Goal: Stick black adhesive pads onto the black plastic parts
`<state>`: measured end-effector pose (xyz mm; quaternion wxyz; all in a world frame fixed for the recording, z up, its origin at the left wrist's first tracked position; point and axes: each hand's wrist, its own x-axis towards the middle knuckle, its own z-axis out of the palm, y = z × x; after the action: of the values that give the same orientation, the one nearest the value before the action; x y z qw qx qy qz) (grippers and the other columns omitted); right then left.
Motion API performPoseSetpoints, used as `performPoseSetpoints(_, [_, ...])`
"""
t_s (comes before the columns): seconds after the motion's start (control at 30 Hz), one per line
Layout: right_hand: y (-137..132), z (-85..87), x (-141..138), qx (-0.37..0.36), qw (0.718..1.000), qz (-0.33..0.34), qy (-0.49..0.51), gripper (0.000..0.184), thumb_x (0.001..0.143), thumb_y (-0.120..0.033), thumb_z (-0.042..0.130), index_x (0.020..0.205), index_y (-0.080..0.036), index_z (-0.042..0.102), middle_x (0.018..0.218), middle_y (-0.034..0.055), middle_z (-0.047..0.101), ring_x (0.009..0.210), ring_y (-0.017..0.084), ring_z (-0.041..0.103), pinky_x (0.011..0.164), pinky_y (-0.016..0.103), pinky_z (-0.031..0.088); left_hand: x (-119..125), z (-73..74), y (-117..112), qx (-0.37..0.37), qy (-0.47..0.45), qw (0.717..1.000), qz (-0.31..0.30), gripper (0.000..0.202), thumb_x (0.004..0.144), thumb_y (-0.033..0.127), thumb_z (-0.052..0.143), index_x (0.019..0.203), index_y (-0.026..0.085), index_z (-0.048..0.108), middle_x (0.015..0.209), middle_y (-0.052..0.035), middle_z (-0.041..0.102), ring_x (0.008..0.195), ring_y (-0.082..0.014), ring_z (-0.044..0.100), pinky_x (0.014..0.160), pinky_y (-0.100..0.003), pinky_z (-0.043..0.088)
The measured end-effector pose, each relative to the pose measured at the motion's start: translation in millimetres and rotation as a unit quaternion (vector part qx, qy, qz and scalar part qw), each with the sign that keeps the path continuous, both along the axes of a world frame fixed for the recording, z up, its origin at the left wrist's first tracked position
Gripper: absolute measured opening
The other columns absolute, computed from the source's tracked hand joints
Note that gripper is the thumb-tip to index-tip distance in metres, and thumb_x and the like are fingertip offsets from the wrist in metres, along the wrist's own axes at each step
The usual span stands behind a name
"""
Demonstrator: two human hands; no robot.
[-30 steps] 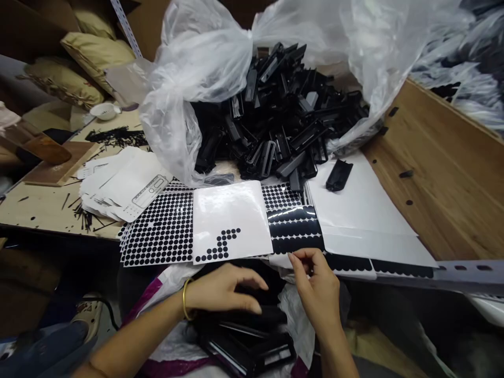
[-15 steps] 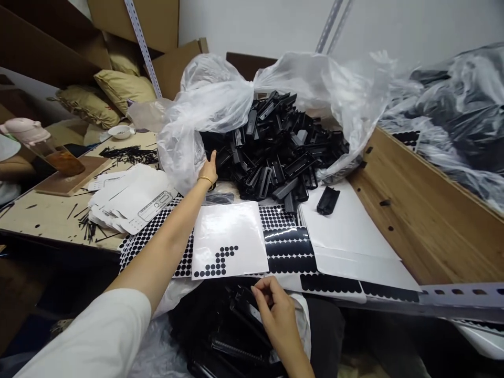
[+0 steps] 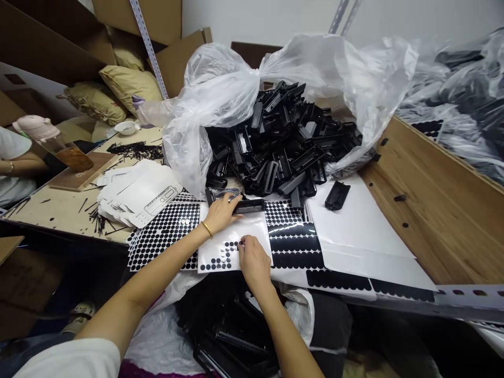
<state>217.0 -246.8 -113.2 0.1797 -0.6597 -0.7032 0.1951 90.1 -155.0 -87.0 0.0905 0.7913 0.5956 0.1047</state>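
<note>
My left hand (image 3: 221, 212) is closed on a long black plastic part (image 3: 249, 206), held just above the white sticker sheet (image 3: 252, 231). My right hand (image 3: 252, 260) rests on that sheet with its fingertips pinched at the row of black round dots (image 3: 214, 264); I cannot make out whether a dot is between them. Behind the sheet lies a big pile of the same black plastic parts (image 3: 283, 142) inside an open clear plastic bag (image 3: 212, 100).
Sheets full of black dots (image 3: 165, 236) and black oval stickers (image 3: 295, 244) flank the white sheet. One loose black part (image 3: 336, 195) lies on white sheets at right. A stack of white cards (image 3: 137, 191) sits left. A bag with black parts (image 3: 236, 336) lies below. Another person's arm (image 3: 19, 167) shows far left.
My left hand pulled back from the pile with a black part and now holds it over the sticker sheet. My right hand rose from the lap onto the dot row.
</note>
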Motion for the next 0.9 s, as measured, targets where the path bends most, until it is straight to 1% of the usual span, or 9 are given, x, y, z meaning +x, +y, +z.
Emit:
performPoseSetpoints(0.13, [6.4,-1.4,0.7,-0.031,0.999,-0.008,0.016,0.005,0.083,-0.017,0.050,0.082,-0.020,0.053,0.085,0.0064,0.062,0.072,0.020,0.059,0.057,0.028,0.036,-8.3,-11.6,-12.9,0.058,-0.074,0.994,-0.059,0.052,0.079,0.036,0.061,0.126,0.018,0.050,0.139,-0.0165,0.043,0.126,-0.0322,0.042,0.104,-0.049,0.031])
performPoseSetpoints(0.2, [1.2,-0.2,8.7,-0.012,0.995,-0.001,0.103,0.007,0.082,-0.018,0.050,0.075,-0.021,0.052,0.077,0.0033,0.060,0.067,0.017,0.056,0.059,0.028,0.037,-9.3,-11.8,-23.7,0.074,-0.189,0.976,-0.074,0.052,0.080,0.035,0.060,0.127,0.017,0.050,0.136,-0.0152,0.048,0.125,-0.0299,0.043,0.106,-0.047,0.029])
performPoseSetpoints(0.27, [-8.1,3.3,18.5,0.009,0.974,-0.002,0.228,0.011,0.082,-0.023,0.051,0.071,-0.021,0.050,0.069,0.0001,0.056,0.062,0.015,0.051,0.058,0.027,0.038,-5.2,-9.6,-41.4,0.034,-0.336,0.939,-0.061,0.053,0.081,0.038,0.057,0.130,0.020,0.047,0.133,-0.0122,0.052,0.121,-0.0270,0.049,0.103,-0.043,0.035])
performPoseSetpoints(0.33, [-18.9,9.6,27.2,0.013,0.934,-0.020,0.357,0.015,0.081,-0.031,0.052,0.070,-0.021,0.049,0.064,-0.0023,0.051,0.057,0.013,0.046,0.055,0.025,0.037,4.0,-7.0,-64.3,-0.076,-0.489,0.869,-0.028,0.050,0.083,0.040,0.053,0.130,0.024,0.047,0.131,-0.0095,0.055,0.109,-0.0241,0.059,0.096,-0.039,0.043])
performPoseSetpoints(0.43, [-32.8,20.8,34.6,-0.004,0.875,-0.063,0.481,0.018,0.080,-0.036,0.055,0.073,-0.021,0.050,0.062,-0.0042,0.046,0.053,0.010,0.042,0.051,0.023,0.036,22.2,-6.6,-98.5,-0.263,-0.668,0.695,0.040,0.042,0.083,0.041,0.054,0.119,0.019,0.058,0.121,-0.0115,0.061,0.096,-0.0230,0.065,0.088,-0.037,0.049])
performPoseSetpoints(0.5, [-38.4,25.6,35.6,-0.015,0.854,-0.084,0.513,0.019,0.080,-0.037,0.055,0.073,-0.020,0.050,0.062,-0.0043,0.046,0.054,0.010,0.042,0.052,0.023,0.037,32.7,-9.6,-116.0,-0.325,-0.730,0.596,0.075,0.036,0.082,0.038,0.057,0.110,0.016,0.063,0.118,-0.0113,0.063,0.099,-0.0232,0.064,0.091,-0.037,0.047])
performPoseSetpoints(0.57, [-41.2,26.0,34.5,-0.017,0.848,-0.097,0.520,0.018,0.080,-0.036,0.056,0.073,-0.020,0.050,0.064,-0.0036,0.048,0.057,0.011,0.046,0.054,0.023,0.040,39.8,-13.8,-128.0,-0.348,-0.763,0.537,0.091,0.032,0.080,0.035,0.060,0.106,0.017,0.066,0.115,-0.0093,0.065,0.103,-0.0225,0.062,0.095,-0.036,0.045])
performPoseSetpoints(0.73, [-43.2,16.8,31.3,-0.007,0.865,-0.120,0.486,0.017,0.079,-0.035,0.055,0.073,-0.020,0.051,0.065,-0.0026,0.050,0.060,0.012,0.048,0.055,0.023,0.042,45.3,-16.6,-140.4,-0.367,-0.794,0.472,0.114,0.031,0.079,0.029,0.064,0.108,0.021,0.066,0.111,-0.0054,0.067,0.108,-0.0208,0.059,0.102,-0.035,0.039])
performPoseSetpoints(0.9, [-45.9,16.5,31.5,-0.002,0.886,-0.112,0.450,0.016,0.081,-0.034,0.051,0.074,-0.020,0.050,0.066,-0.0020,0.051,0.058,0.012,0.047,0.054,0.024,0.042,45.8,-9.4,-142.5,-0.366,-0.793,0.468,0.132,0.031,0.076,0.030,0.066,0.106,0.021,0.067,0.108,-0.0058,0.068,0.108,-0.0210,0.059,0.101,-0.035,0.039])
